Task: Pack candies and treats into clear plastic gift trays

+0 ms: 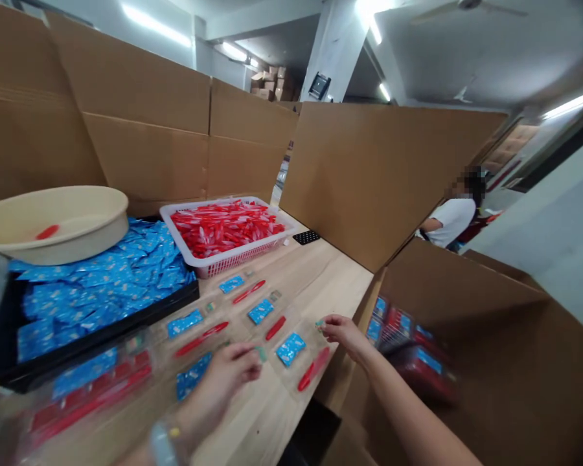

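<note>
My left hand (230,375) is over the front of the table, its fingers pinched on a small green piece (260,353). To the right, my right hand (344,333) pinches another small green piece (319,325) at the top corner of a clear plastic tray. That tray holds a blue packet (290,349) and a red pen-like tool (313,369). Several similar clear trays lie in rows, each with a blue packet (261,311) and a red tool (248,292). My left forearm partly covers one blue packet (194,377).
A black crate (175,299) of blue packets and a cream basin (78,249) stand left. A white basket (233,255) of red tools sits behind. Filled packs (85,395) are stacked front left. An open carton (490,362) with packs is right; a person (451,220) is beyond.
</note>
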Motion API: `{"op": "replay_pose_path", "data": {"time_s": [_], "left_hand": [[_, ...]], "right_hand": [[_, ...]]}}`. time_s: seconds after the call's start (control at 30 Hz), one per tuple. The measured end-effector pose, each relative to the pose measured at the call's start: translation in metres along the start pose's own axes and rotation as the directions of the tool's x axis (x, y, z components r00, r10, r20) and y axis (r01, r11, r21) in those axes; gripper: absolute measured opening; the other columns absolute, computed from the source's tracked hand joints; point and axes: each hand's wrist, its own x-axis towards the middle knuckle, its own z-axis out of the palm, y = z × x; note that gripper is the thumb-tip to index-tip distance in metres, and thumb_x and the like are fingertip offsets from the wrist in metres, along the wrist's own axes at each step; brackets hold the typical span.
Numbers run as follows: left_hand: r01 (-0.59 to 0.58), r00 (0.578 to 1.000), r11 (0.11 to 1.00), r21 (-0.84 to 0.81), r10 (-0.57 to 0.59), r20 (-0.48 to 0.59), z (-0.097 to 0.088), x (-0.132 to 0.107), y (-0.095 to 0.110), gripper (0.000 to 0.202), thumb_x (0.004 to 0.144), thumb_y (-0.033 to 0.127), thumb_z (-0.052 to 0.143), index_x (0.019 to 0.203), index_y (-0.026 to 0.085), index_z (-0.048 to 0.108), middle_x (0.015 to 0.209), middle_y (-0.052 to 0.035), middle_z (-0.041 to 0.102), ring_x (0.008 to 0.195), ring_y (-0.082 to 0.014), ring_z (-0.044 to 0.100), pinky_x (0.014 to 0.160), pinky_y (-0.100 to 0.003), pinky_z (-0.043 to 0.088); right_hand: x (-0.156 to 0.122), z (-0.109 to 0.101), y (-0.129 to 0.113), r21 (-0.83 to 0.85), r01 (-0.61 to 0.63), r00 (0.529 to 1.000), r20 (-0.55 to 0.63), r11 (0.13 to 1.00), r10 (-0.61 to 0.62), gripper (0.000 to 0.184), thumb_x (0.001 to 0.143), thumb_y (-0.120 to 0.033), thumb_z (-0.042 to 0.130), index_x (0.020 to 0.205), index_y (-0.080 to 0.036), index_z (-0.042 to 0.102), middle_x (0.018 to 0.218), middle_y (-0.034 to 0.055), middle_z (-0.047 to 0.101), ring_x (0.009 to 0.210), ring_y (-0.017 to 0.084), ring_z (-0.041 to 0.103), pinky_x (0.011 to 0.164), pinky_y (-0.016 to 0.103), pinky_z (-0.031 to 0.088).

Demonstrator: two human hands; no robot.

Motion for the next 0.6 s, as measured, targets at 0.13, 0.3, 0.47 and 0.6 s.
{"op": "replay_pose_path", "data": {"time_s": [0.13,0.3,0.47,0.6], "left_hand": [[0.119,0.991,0.959,-0.257,-0.098,0.093,0.085,0.028,-0.033,0.024,0.052,0.027,0.070,0.069,0.013,0.060,0.054,0.0020,0.054,0.052,-0.0091,0.051,0.058,-0.025,0.043],[0.139,0.990,0.948,-0.286,-0.135,0.032,0.098,0.036,-0.051,0.022,0.051,0.027,0.070,0.063,0.011,0.060,0.052,0.0017,0.052,0.048,-0.0092,0.048,0.055,-0.025,0.040],[0.133,0.990,0.959,-0.252,-0.138,-0.001,0.095,0.036,-0.053,0.024,0.053,0.026,0.068,0.068,0.009,0.061,0.051,0.0006,0.053,0.047,-0.0095,0.047,0.052,-0.025,0.038],[0.159,0.986,0.945,-0.285,-0.167,-0.001,0.098,0.040,-0.055,0.020,0.055,0.024,0.065,0.068,0.009,0.059,0.047,0.0025,0.050,0.042,-0.0079,0.043,0.047,-0.023,0.035]], "right_hand": [[0.029,0.016,0.001,-0.159,0.002,1.000,0.010,0.987,0.000,0.004,0.055,-0.018,0.054,0.058,-0.016,0.054,0.048,-0.0037,0.051,0.044,0.009,0.046,0.045,0.022,0.037],[0.040,0.025,0.002,-0.419,0.063,0.998,0.044,0.906,-0.050,0.008,0.055,-0.010,0.052,0.052,-0.016,0.055,0.045,-0.0024,0.052,0.047,0.011,0.047,0.048,0.022,0.034],[0.035,0.028,0.000,-0.616,0.139,0.990,0.098,0.776,-0.099,0.010,0.060,-0.012,0.049,0.056,-0.016,0.057,0.055,0.0012,0.058,0.056,0.014,0.051,0.053,0.023,0.033],[0.029,0.034,-0.002,-0.724,0.185,0.983,0.125,0.665,-0.137,0.014,0.063,-0.010,0.046,0.065,-0.017,0.058,0.063,0.0022,0.059,0.062,0.015,0.052,0.058,0.022,0.034]]}}
